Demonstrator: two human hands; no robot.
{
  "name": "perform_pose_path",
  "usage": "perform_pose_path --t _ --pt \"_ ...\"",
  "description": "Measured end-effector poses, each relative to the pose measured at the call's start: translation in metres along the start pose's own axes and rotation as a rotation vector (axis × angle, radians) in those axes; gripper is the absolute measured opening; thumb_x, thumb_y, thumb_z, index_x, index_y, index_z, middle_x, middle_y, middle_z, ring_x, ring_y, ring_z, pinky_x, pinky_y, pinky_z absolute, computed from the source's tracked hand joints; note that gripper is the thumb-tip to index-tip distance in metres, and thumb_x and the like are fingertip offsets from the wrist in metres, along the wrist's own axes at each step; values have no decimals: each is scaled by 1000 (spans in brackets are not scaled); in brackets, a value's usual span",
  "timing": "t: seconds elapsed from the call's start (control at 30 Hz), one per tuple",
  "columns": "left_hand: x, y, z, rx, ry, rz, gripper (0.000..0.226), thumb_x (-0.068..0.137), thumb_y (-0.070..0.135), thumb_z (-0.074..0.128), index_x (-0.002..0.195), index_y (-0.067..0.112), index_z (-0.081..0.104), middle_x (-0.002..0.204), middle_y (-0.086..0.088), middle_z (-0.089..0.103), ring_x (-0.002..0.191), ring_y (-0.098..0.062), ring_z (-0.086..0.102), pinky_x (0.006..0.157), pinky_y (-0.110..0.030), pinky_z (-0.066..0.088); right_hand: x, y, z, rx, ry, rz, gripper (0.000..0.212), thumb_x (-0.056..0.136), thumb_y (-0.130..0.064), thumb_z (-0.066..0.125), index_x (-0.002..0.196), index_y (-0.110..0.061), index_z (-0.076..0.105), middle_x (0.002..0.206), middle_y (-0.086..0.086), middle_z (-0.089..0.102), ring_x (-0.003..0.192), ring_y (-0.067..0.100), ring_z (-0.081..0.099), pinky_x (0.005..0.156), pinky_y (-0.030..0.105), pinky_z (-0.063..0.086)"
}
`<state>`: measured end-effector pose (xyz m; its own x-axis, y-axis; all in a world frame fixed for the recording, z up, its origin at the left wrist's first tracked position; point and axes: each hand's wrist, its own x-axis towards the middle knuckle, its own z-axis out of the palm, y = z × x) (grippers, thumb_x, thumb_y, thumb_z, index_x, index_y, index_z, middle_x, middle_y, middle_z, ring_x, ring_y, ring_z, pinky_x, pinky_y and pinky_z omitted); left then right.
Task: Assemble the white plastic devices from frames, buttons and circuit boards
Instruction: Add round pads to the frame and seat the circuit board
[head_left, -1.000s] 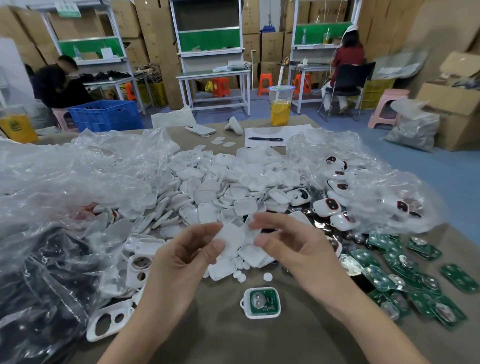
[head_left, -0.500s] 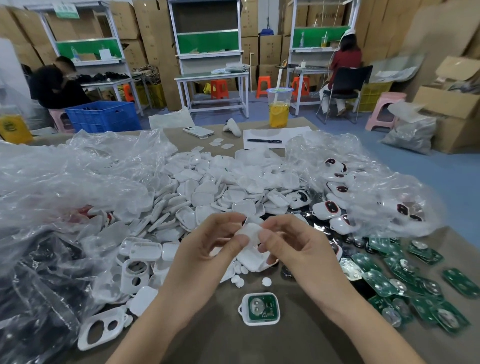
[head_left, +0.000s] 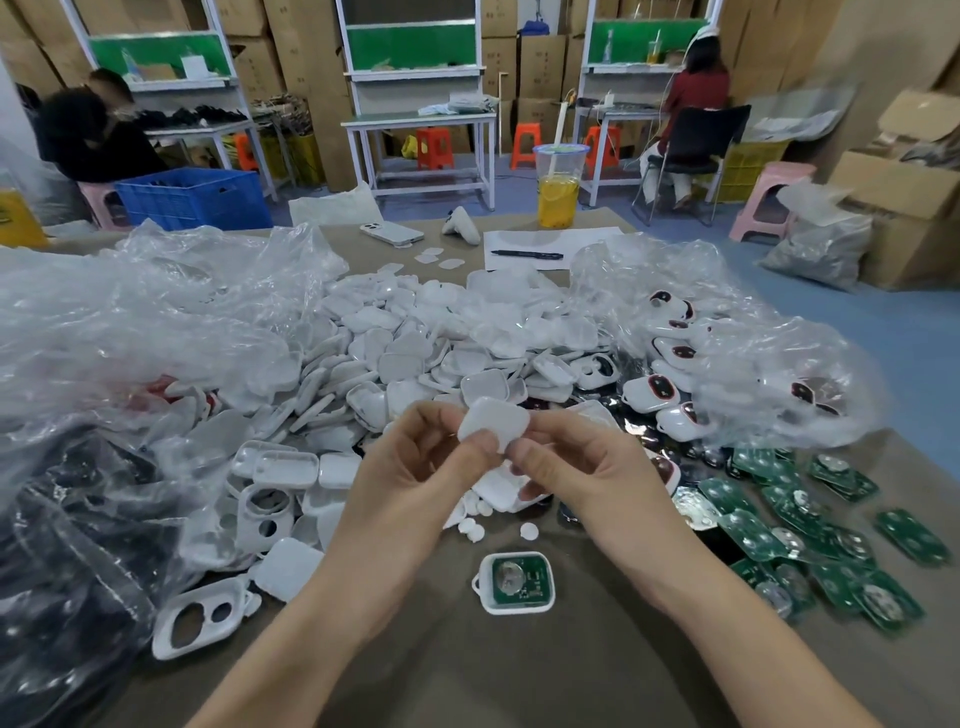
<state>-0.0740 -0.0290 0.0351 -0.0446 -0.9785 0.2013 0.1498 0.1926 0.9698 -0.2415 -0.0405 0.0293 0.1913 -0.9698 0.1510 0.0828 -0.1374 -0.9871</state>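
My left hand (head_left: 421, 467) and my right hand (head_left: 576, 467) together pinch a white plastic cover (head_left: 493, 423) by its lower edge, held up above the table centre. Below the hands lies a white frame with a green circuit board (head_left: 517, 582) seated in it. A big heap of white covers (head_left: 415, 338) spreads behind the hands. Empty white frames (head_left: 200, 618) with two holes lie at the left. Green circuit boards (head_left: 810, 525) are spread at the right. Small round white buttons (head_left: 529, 530) sit just under my hands.
Crumpled clear plastic bags (head_left: 130, 332) cover the left side; another bag (head_left: 769, 374) at the right holds finished white devices with dark red windows. At the far table edge stand a cup of yellow drink (head_left: 558, 192), a phone (head_left: 392, 234), paper with a pen (head_left: 527, 254). People sit at benches behind.
My hands have come closer together and lifted the white cover up from the heap; both now pinch it. The view has tilted slightly.
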Motion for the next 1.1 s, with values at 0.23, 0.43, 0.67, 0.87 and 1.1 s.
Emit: perform_pose_path --t 0.23,0.43,0.67,0.87,1.1 --pt "-2 -12 -2 366 44 63 23 83 42 75 102 42 61 104 11 71 92 -12 68 82 -27 53 3 2 -6 175 53 53 33 74 -42 82 102 -25 79 85 0 75 73 13 69 69 23 56" --pt "-5 -16 -15 882 -34 536 29 96 38 62 124 35 57 128 21 50 122 -10 54 96 -22 45 5 5 -9 230 24 118 38 68 -45 86 95 -18 81 74 3 70 67 12 66 67 21 56" --pt "-10 -12 -14 765 -48 454 21 92 44 64 113 43 59 121 23 59 113 -7 57 89 -12 41 2 4 -10 303 -75 101 45 73 -49 79 98 -11 78 83 8 68 71 13 64 64 24 55" --pt "-9 -11 -14 709 -68 398 18 90 44 66 108 43 66 118 20 62 118 -10 58 90 -11 42 0 0 -7 185 -19 42 28 82 -44 70 93 -20 78 81 3 70 67 12 62 61 22 53" --pt "-19 -11 -26 694 -7 395 16 90 40 69 105 44 69 117 14 64 114 -7 60 87 -9 41 -10 2 -9 -101 88 -61 18 90 -48 67 95 -33 75 85 -5 72 70 9 63 64 23 54"
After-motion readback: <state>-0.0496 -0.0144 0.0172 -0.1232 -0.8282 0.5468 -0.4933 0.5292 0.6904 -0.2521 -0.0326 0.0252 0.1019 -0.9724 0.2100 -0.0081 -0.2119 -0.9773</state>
